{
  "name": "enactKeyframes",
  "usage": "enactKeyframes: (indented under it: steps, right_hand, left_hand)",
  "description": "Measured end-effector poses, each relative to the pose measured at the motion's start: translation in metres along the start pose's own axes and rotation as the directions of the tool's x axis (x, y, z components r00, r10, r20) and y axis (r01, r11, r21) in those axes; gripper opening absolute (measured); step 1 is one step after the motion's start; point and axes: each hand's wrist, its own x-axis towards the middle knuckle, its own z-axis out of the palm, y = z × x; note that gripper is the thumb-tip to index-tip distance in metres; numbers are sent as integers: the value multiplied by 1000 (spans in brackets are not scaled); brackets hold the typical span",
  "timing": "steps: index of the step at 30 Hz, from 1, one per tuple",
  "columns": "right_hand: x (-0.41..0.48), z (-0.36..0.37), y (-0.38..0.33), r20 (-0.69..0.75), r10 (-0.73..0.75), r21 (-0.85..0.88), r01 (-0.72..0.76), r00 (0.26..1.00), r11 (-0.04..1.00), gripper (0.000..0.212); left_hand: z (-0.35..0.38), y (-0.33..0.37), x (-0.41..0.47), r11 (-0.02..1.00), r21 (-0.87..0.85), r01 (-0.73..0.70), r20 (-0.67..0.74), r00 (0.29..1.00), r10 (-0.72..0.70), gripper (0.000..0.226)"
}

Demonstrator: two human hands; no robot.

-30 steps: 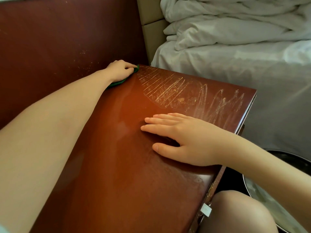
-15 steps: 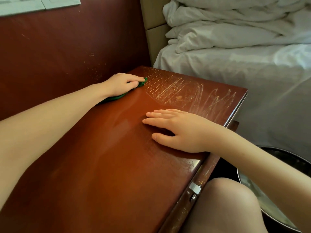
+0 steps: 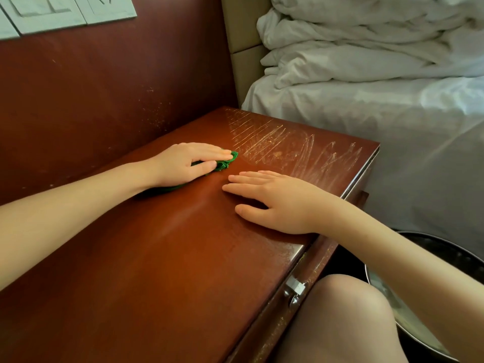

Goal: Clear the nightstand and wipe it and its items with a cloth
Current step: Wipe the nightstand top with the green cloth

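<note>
Head view: my left hand (image 3: 183, 163), fingers straight, presses the green cloth (image 3: 225, 163) mid-nightstand (image 3: 157, 258); my right hand (image 3: 277, 200) lies flat, empty. Top cleared; I judge the streaked end (image 3: 301, 153) not yet wiped.

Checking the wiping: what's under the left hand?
A green cloth, pressed on the nightstand by the left hand; only its edges show, the rest is covered.

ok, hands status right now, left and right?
Left hand: open, fingers flat, pressing the green cloth onto the nightstand.
Right hand: open, flat on the nightstand top, holding nothing.
</note>
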Motion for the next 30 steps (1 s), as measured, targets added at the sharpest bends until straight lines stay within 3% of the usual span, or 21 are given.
enactKeyframes:
  steps: [6,18,30]
  right_hand:
    - [0,1,0,-1,6,-6,-6,1000,1000,51]
    - [1,0,1,14,4,-19,-4,1000,1000,52]
    - [1,-1,2,26,-11,3,11,1000,1000,52]
  left_hand:
    - [-1,-7,7,992,-127,25,-3,1000,-25,36]
    - [-4,-60,64,964,-32,263,-92,960,-265,37]
    - [-8,-90,124,878,-40,477,-103,872,-479,37]
